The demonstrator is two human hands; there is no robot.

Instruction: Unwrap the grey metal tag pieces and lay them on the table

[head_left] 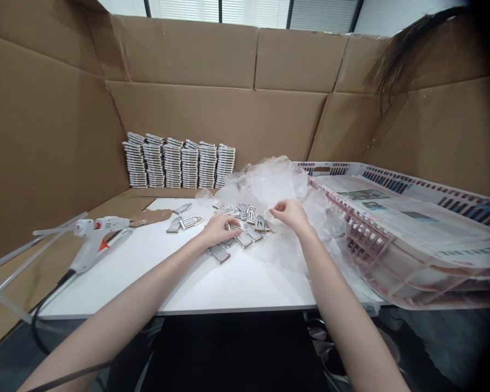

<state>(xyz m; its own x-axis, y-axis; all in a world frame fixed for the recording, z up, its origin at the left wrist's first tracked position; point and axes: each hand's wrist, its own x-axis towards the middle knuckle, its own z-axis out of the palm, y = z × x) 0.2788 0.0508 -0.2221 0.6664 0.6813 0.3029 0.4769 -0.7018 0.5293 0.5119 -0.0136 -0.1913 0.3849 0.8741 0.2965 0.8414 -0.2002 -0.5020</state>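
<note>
On the white rectangular bench [126, 283], the left hand [219, 230], fingers loosely curled, rests over the pile of small grey arch-shaped pieces [245, 238]; whether it grips one is unclear. Right of the pile, the right hand [289, 213] pinches thumb to fingers at the crumpled translucent plastic film [275, 182].

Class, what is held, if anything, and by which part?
The right hand seems to pinch translucent plastic by its edge; whether the left hand grips an arched piece cannot be told.
</note>
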